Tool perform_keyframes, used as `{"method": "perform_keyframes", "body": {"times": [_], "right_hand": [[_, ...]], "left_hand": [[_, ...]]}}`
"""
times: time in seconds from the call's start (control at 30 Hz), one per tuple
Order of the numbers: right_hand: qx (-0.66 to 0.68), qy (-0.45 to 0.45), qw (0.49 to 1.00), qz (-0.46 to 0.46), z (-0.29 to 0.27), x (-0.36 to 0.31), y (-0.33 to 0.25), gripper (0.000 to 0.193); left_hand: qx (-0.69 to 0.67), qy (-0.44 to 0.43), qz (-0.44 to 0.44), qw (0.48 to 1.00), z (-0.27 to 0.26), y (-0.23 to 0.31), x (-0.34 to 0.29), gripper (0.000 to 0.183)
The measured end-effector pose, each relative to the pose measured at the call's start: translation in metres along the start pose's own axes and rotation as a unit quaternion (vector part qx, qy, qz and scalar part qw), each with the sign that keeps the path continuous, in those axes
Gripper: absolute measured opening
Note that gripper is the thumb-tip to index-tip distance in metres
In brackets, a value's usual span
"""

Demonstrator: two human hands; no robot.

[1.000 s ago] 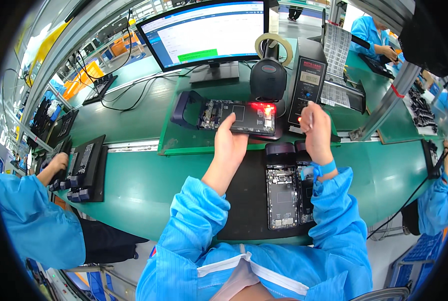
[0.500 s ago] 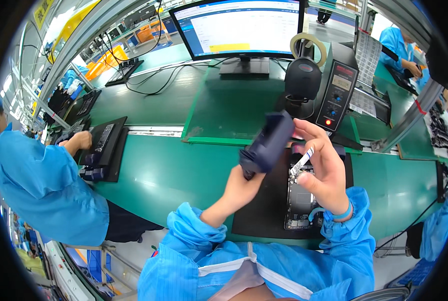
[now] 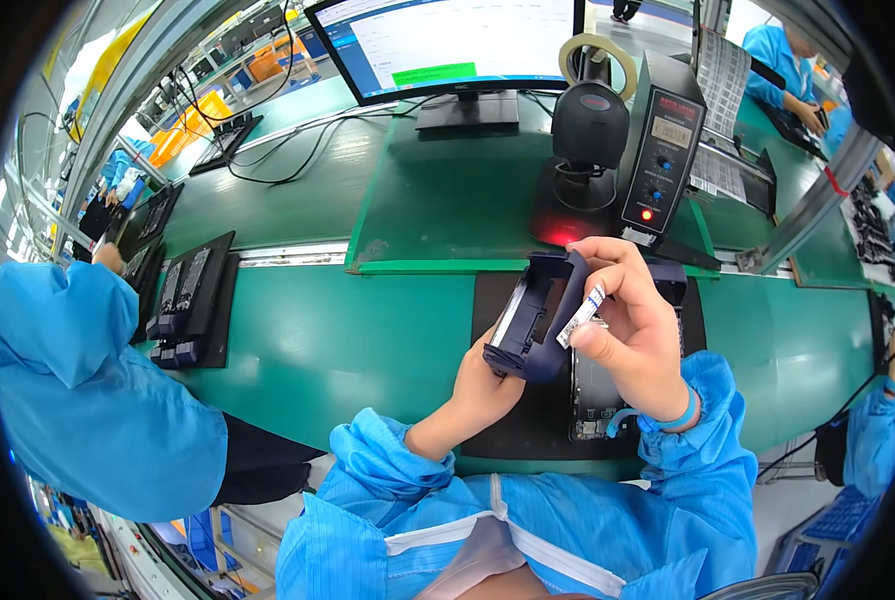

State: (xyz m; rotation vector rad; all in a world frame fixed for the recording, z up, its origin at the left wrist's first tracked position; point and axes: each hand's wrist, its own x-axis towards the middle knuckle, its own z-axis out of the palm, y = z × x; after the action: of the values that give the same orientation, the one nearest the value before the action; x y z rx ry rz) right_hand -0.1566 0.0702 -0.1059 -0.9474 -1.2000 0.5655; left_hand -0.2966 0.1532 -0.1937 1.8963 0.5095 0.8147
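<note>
My left hand (image 3: 487, 388) grips a dark blue plastic housing (image 3: 544, 350) by its lower left corner, its hollow side partly in view. Between the thumb and fingers of my right hand (image 3: 635, 335) is a narrow white label strip (image 3: 579, 317) with dark printing. The strip overlaps the housing's right edge in this view; whether they touch I cannot tell. Below my right hand lies a black device with an exposed circuit board (image 3: 593, 395), partly covered by that hand. It rests on a black mat (image 3: 497, 430).
Behind my hands stand a black scanner (image 3: 589, 135) with a tape roll (image 3: 622, 65), a control box (image 3: 664, 150) with knobs and a red light, and a monitor (image 3: 457, 50). At left, a co-worker in blue (image 3: 97, 390) sits by a mat with similar devices (image 3: 182, 290).
The housing has turned and come down nearer the strip, showing its hollow side. A yellow bar on the monitor is now green. Red light glows below the scanner. The left co-worker's hand has moved away.
</note>
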Motion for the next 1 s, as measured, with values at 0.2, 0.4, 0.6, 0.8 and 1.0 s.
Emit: {"method": "perform_keyframes", "body": {"times": [0.2, 0.4, 0.6, 0.8, 1.0], "right_hand": [[-0.047, 0.015, 0.999, 0.003, 0.001, -0.005, 0.004, 0.043], [0.177, 0.095, 0.973, 0.109, -0.02, 0.017, 0.011, 0.027], [-0.129, 0.489, 0.86, -0.058, -0.139, 0.04, 0.084, 0.017], [-0.203, 0.568, 0.797, 0.003, -0.181, 0.025, 0.101, 0.033], [-0.254, 0.513, 0.82, 0.015, -0.182, 0.031, 0.102, 0.036]], "left_hand": [[0.017, 0.011, 0.056, 0.998, 0.004, 0.004, 0.005, 0.038], [-0.096, -0.001, -0.05, 0.994, -0.006, 0.0, 0.003, 0.044], [-0.214, 0.002, -0.2, 0.956, -0.008, -0.014, -0.013, 0.073], [0.208, 0.031, -0.027, 0.977, 0.004, -0.019, -0.014, 0.089], [-0.142, -0.091, -0.14, 0.976, 0.034, 0.008, -0.017, 0.082]]}}
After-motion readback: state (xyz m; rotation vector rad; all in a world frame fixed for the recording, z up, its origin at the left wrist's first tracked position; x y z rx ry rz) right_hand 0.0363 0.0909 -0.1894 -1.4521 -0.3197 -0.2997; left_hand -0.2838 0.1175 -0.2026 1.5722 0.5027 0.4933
